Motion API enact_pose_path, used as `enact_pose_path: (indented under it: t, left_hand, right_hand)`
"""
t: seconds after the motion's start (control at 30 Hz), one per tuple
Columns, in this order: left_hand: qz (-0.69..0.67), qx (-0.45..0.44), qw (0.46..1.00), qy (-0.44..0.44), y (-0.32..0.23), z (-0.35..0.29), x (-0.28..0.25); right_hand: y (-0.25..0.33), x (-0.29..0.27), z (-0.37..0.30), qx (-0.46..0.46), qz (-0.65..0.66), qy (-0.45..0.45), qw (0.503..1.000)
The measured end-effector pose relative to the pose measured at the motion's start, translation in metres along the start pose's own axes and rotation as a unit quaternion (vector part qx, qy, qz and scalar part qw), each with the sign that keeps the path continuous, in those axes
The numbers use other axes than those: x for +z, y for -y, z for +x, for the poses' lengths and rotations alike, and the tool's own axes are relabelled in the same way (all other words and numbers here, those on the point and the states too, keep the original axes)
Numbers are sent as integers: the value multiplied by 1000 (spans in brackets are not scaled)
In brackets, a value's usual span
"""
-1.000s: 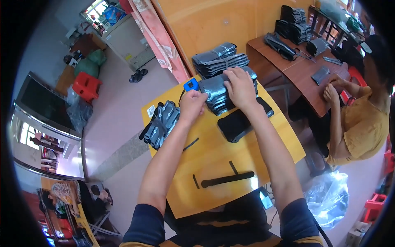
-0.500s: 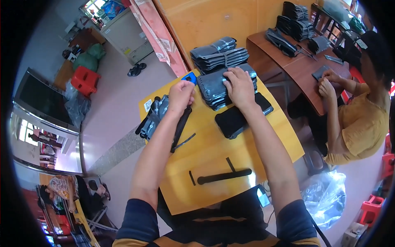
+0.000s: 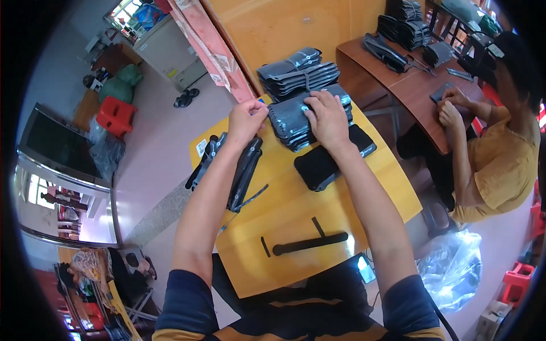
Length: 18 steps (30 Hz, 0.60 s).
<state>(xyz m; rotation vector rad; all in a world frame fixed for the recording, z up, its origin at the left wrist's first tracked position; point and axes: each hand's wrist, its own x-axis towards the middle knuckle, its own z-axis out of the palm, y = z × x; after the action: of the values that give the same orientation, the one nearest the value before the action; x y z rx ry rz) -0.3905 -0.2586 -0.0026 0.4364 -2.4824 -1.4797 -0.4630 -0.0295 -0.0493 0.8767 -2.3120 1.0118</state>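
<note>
My right hand (image 3: 329, 120) lies on a stack of dark grey flat pouches (image 3: 289, 124), fingers apart and pressing its top. At the stack's left edge my left hand (image 3: 247, 122) is closed in a pinch; what its fingertips hold, if anything, is too small to make out. A small blue object (image 3: 261, 101) is mostly hidden behind that hand. Below my left forearm lies a group of folded dark straps or pouches (image 3: 245, 173), partly covered. A black padded pouch (image 3: 318, 169) rests under my right wrist.
A banded pile of grey pouches (image 3: 298, 77) stands behind the stack. Black strips (image 3: 310, 243) lie on the near part of the yellow table (image 3: 250, 267). To the right, a co-worker (image 3: 500, 165) handles a small dark piece at a brown table (image 3: 392, 74). A clear plastic bag (image 3: 449, 270) is on the floor.
My left hand has shifted slightly left and up, now covering most of the blue object. The right hand stays on the stack.
</note>
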Motion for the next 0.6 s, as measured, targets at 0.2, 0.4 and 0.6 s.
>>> enact_pose_path:
  t: [0.2,0.4,0.6]
  left_hand:
    - [-54,-7,998,-13,-7,-5,6]
    - [-67,-12,998,10,-12,-10,5]
    - [-50,7,999,12,-4,-7,6]
  right_hand:
    - [-2,0,0,-3,-3,-14,1000]
    - [0,0,0,0,5,-10,1000]
    - [0,-1,-2,4,-3,-4,1000]
